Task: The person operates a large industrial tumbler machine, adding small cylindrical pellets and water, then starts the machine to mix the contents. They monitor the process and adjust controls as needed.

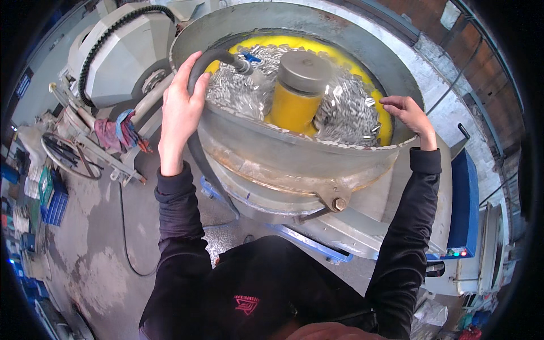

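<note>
My left hand (182, 113) is at the near left rim of a big round metal tub (272, 153), gripping a dark hose (199, 65) between thumb and fingers. The hose arches over the rim and ends in a metal nozzle (243, 67) beside a blue valve handle (251, 57). Many small silvery metal pieces (348, 107) fill the yellow-lined tub, partly blurred near the nozzle. From the middle rises a yellow post (294, 107) with a grey cap (305, 71). Over the right side, my right hand (409, 113) hovers with loosely bent fingers and a gap at the thumb; no held piece shows.
A bolted clamp (334, 203) juts from the tub's front. At left stand a grey faceted machine (127, 56), a handwheel (71, 156) and a hanging rag (118, 131). A blue control box (463, 198) is at right. A thin cable (124, 238) crosses the floor.
</note>
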Motion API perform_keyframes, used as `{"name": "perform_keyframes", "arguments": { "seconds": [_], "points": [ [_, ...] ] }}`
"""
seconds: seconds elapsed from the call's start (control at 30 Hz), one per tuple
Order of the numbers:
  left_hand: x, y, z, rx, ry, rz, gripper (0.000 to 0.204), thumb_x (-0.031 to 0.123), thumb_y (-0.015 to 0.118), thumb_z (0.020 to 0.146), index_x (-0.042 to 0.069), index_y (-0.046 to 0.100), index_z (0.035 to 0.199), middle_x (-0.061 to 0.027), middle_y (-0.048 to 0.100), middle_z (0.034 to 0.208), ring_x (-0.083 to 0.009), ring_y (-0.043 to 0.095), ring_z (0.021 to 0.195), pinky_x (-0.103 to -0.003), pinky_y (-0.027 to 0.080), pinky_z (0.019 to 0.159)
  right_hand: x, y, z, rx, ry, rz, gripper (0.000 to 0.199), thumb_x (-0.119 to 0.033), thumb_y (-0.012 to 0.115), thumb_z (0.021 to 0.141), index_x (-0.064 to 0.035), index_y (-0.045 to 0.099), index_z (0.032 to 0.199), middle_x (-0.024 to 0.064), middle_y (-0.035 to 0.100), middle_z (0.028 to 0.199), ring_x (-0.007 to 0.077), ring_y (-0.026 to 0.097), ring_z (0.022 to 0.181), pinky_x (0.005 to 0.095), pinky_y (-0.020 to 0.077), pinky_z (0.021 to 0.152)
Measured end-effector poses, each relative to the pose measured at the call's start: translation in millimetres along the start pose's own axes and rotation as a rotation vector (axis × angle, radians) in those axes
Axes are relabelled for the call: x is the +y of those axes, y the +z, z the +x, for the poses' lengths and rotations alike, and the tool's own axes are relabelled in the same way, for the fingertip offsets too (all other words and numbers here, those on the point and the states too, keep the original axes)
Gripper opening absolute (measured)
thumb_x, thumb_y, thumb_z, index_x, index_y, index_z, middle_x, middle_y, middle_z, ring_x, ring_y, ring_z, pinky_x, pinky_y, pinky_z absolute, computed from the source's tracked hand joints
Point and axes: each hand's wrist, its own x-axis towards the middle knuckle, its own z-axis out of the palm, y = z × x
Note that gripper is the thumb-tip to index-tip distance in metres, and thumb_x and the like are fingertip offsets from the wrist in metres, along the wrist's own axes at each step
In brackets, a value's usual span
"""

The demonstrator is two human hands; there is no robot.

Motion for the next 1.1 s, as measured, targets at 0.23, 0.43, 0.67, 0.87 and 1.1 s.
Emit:
{"name": "perform_keyframes", "arguments": {
  "seconds": [0.23,0.43,0.67,0.87,1.1],
  "points": [
    [4.5,-1.6,0.4,-0.037,-0.127,-0.064,0.042,0.021,0.058,0.093,0.007,0.053,0.132,-0.0210,0.065,0.116,-0.0318,0.063,0.111,-0.038,0.046,0.095,1.3,-1.6,1.2,-0.011,0.014,0.061,0.033,-0.018,0.063,0.089,0.0016,0.066,0.115,0.0097,0.070,0.105,0.0158,0.061,0.096,0.0297,0.0459,0.090],
    [6.2,-1.4,1.2,-0.038,-0.120,-0.044,0.042,0.020,0.058,0.093,0.006,0.053,0.133,-0.0209,0.063,0.119,-0.0315,0.062,0.113,-0.037,0.045,0.096,-2.3,-1.2,-0.5,-0.006,0.012,0.069,0.033,-0.018,0.063,0.089,0.0019,0.066,0.115,0.0101,0.070,0.105,0.0166,0.062,0.098,0.0299,0.0459,0.091],
    [5.2,-2.0,1.4,-0.047,-0.114,-0.042,0.043,0.019,0.057,0.093,0.006,0.052,0.134,-0.0211,0.062,0.121,-0.0320,0.061,0.114,-0.037,0.045,0.097,-6.3,-1.6,-1.9,0.000,0.019,0.064,0.032,-0.015,0.063,0.090,0.0024,0.065,0.117,0.0112,0.070,0.104,0.0167,0.064,0.098,0.0297,0.0476,0.090],
    [6.7,-2.3,1.1,-0.050,-0.129,-0.007,0.043,0.020,0.057,0.094,0.008,0.051,0.135,-0.0209,0.062,0.123,-0.0327,0.060,0.115,-0.038,0.045,0.098,-5.8,-0.7,-1.9,0.019,-0.014,0.045,0.031,-0.015,0.063,0.089,0.0020,0.066,0.115,0.0116,0.071,0.101,0.0158,0.065,0.093,0.0299,0.0490,0.087],
    [7.3,-3.5,0.9,-0.062,-0.138,-0.052,0.044,0.022,0.057,0.094,0.009,0.051,0.136,-0.0200,0.060,0.126,-0.0337,0.057,0.119,-0.040,0.043,0.100,-2.7,-1.1,-1.0,0.005,0.025,0.029,0.032,-0.015,0.064,0.088,0.0017,0.066,0.115,0.0114,0.071,0.102,0.0159,0.065,0.094,0.0299,0.0492,0.087]
  ]
}}
